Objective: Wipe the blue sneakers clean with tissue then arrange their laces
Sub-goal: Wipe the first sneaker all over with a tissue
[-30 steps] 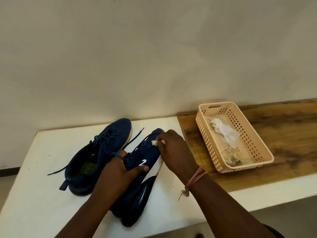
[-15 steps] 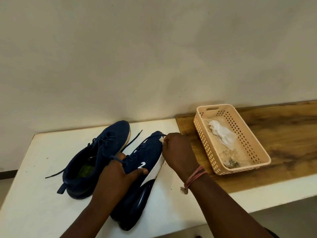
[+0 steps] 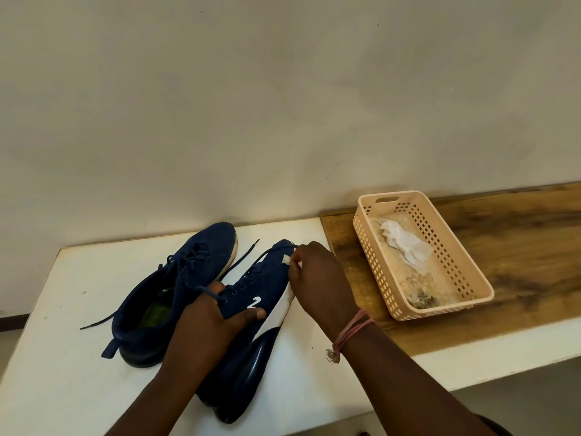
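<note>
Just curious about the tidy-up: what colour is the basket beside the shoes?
Pale peach; the basket, seen in the head view, has perforated sides.

Right hand (image 3: 317,278) has slid its small wad of white tissue (image 3: 287,260) along the tilted dark blue sneaker (image 3: 251,297): a second ago on top of the toe, half a second ago at the toe's tip toward the table's back edge, now slightly back on the toe's right side. More tissue shows past the fingertips than half a second ago.
</note>
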